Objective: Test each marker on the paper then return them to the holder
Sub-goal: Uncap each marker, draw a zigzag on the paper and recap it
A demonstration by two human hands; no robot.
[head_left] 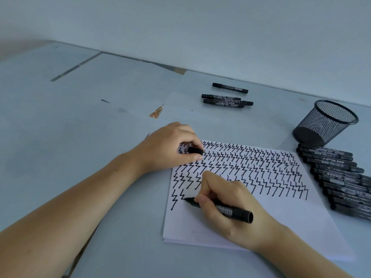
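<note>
Black marker (pixel 224 207) gripped by right hand (pixel 226 209) on paper (pixel 261 217); left hand (pixel 170 147) pinches cap (pixel 195 150).

The right hand (pixel 222 199) has its fingers curled in a writing grip, wrist low. The left hand (pixel 172 146) lies knuckles up, thumb and forefinger pinched together. Both forearms are bare.

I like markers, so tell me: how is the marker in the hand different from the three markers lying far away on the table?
The marker in the right hand is uncapped, its tip on the paper; the three markers keep their caps on. It is gripped and slanted; they lie flat on the table, untouched. Its cap sits in the left hand. All are black.
</note>
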